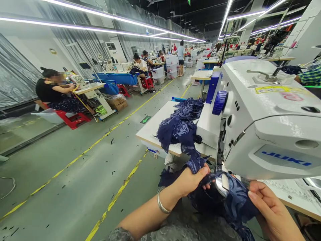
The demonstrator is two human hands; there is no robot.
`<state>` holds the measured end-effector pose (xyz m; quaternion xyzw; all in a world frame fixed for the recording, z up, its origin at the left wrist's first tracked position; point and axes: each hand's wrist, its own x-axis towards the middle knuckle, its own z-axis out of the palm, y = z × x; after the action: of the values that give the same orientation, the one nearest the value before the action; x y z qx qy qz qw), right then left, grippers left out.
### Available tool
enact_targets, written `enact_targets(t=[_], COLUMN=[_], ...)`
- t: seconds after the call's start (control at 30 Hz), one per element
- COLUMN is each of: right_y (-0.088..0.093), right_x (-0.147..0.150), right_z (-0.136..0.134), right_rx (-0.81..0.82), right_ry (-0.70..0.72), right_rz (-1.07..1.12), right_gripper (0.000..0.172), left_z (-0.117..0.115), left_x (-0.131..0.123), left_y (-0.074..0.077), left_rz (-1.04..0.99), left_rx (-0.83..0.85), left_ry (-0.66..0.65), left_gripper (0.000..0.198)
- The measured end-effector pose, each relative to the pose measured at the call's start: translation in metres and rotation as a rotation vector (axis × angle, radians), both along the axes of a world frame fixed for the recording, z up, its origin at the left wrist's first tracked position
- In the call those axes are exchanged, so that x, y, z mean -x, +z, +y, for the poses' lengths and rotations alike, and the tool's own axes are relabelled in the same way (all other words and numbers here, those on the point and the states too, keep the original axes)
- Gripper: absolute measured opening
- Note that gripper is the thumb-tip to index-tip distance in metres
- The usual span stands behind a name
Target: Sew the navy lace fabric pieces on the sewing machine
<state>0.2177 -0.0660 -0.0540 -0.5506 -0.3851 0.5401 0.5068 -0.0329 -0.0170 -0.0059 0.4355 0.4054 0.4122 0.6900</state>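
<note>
At sewing machine (271,103), left hand (192,181) and right hand (271,202) pinched closed on patterned navy fabric (237,192); even, gentle tension best

Our left hand (192,180) is closed, thumb (203,171) pointing rightward, its forearm (147,211) slanting up from below. Our right hand (272,204) pinches between thumb and curled fingers (262,188).

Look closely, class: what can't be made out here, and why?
In the head view:
Left hand: fingers partly hidden by palm and navy fabric.
Navy fabric: lower end cut off by the bottom edge.
Sewing machine: part cut off by the right edge.
Person in plaid: mostly cut off, same edge.
Stacked bins: contents too small to tell.
</note>
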Motion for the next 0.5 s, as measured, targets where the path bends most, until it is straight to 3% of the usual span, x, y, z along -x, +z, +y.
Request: enact_targets(t=[0.07, 0.17, 0.27, 0.37, 0.43, 0.5], right_y=[-0.006, -0.015, -0.036, -0.070, -0.091, -0.101], right_x=[-0.013, -0.035, -0.055, -0.070, -0.074, -0.069], right_z=[-0.012, -0.029, -0.040, -0.045, -0.045, -0.041], right_rx=[0.047, 0.079, 0.158, 0.179, 0.170, 0.148], right_ry=[0.003, -0.041, 0.103, 0.198, 0.127, 0.054], right_rz=[0.037, -0.001, -0.146, -0.413, -0.556, -0.617], right_gripper=[0.032, 0.034, 0.025, 0.021, 0.020, 0.022], left_z=[0.002, 0.008, 0.015, 0.021, 0.020, 0.015], left_x=[0.009, 0.027, 0.044, 0.052, 0.053, 0.049], left_y=[-0.002, -0.004, -0.004, -0.002, 0.000, 0.001], left_rz=[0.005, 0.023, 0.059, 0.051, 0.051, 0.077], left_rx=[-0.024, -0.012, 0.007, -0.014, -0.032, -0.013], left_ry=[0.020, 0.152, 0.256, 0.280, 0.266, 0.195], left_gripper=[0.043, 0.043, 0.039, 0.035, 0.035, 0.036])
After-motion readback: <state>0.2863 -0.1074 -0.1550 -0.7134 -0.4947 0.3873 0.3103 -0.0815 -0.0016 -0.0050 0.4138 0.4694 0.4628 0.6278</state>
